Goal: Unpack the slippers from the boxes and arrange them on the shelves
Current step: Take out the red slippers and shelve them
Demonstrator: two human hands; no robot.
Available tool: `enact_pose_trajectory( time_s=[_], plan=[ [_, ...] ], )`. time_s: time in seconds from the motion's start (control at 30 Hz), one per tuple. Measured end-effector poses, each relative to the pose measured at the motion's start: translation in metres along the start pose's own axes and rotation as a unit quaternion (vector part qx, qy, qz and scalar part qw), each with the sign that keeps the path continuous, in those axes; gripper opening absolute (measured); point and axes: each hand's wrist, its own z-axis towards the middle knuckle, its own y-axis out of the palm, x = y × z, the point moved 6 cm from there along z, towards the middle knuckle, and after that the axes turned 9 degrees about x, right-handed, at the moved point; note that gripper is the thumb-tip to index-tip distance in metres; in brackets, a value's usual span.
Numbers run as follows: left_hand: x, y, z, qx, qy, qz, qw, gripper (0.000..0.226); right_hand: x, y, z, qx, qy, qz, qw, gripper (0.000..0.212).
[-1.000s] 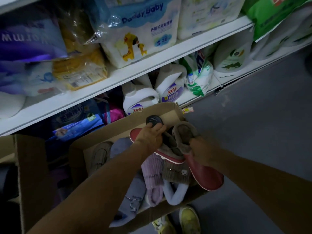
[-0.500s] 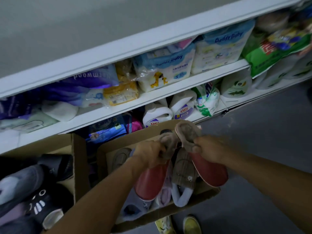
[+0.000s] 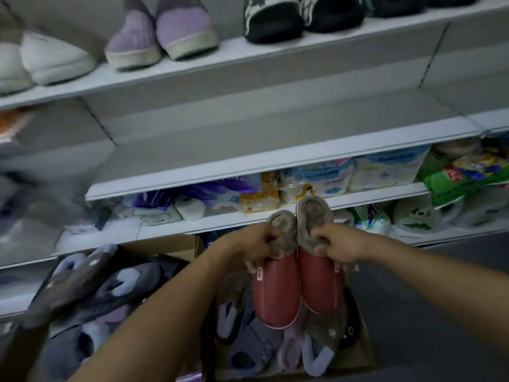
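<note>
Both arms reach forward over the box (image 3: 360, 359). The left hand (image 3: 254, 244) and right hand (image 3: 337, 245) each have fingers curled tight on 1 of 2 red slippers (image 3: 296, 288), held side by side, toes pointing down toward the person, fur-lined heels up toward the shelves (image 3: 248, 164).

**Bare shelf above, clutter behind and below**

Above my left hand (image 3: 256, 244) and right hand (image 3: 336, 244), each gripping a red slipper (image 3: 275, 296), the middle shelf (image 3: 275, 161) lies bare. Higher up, lilac slippers (image 3: 162, 37) and black slippers (image 3: 300, 17) crowd the top shelf (image 3: 248, 55). Behind my knuckles, baby packs (image 3: 358, 175) block the way; beneath is a crammed box (image 3: 363, 359).
</note>
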Motion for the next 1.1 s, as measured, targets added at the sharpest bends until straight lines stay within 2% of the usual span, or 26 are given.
enact_pose_trajectory(
  time_s=[0.1, 0.17, 0.3, 0.5, 0.83, 0.93, 1.03, 1.1],
  plan=[
    [0.017, -0.025, -0.03, 0.039, 0.037, 0.013, 0.998, 0.019, -0.034, -0.027, -0.011, 0.024, -0.062, -0.021, 0.998, 0.023],
    [0.028, -0.047, -0.049, 0.1, 0.08, 0.058, 0.99, 0.027, -0.061, -0.047, -0.016, 0.044, -0.103, -0.021, 0.993, 0.028],
    [0.037, -0.088, -0.086, 0.192, 0.089, 0.043, 0.976, 0.008, -0.108, -0.091, -0.021, 0.074, -0.141, 0.003, 0.987, 0.036],
    [0.036, -0.143, -0.134, 0.277, 0.083, 0.019, 0.957, 0.008, -0.174, -0.12, -0.024, 0.063, -0.181, 0.034, 0.981, 0.026],
    [-0.019, -0.24, -0.195, 0.324, 0.065, -0.015, 0.944, 0.008, -0.3, -0.126, 0.006, 0.068, -0.235, 0.023, 0.969, 0.02],
    [-0.055, -0.273, -0.206, 0.33, 0.065, -0.007, 0.942, 0.01, -0.342, -0.111, 0.031, 0.064, -0.242, 0.024, 0.968, 0.016],
    [-0.099, -0.303, -0.208, 0.318, 0.056, -0.016, 0.946, 0.021, -0.378, -0.086, 0.065, 0.064, -0.23, 0.03, 0.971, 0.015],
    [-0.134, -0.319, -0.204, 0.297, 0.047, -0.033, 0.953, 0.018, -0.399, -0.066, 0.091, 0.069, -0.216, 0.024, 0.974, 0.019]
  ],
)
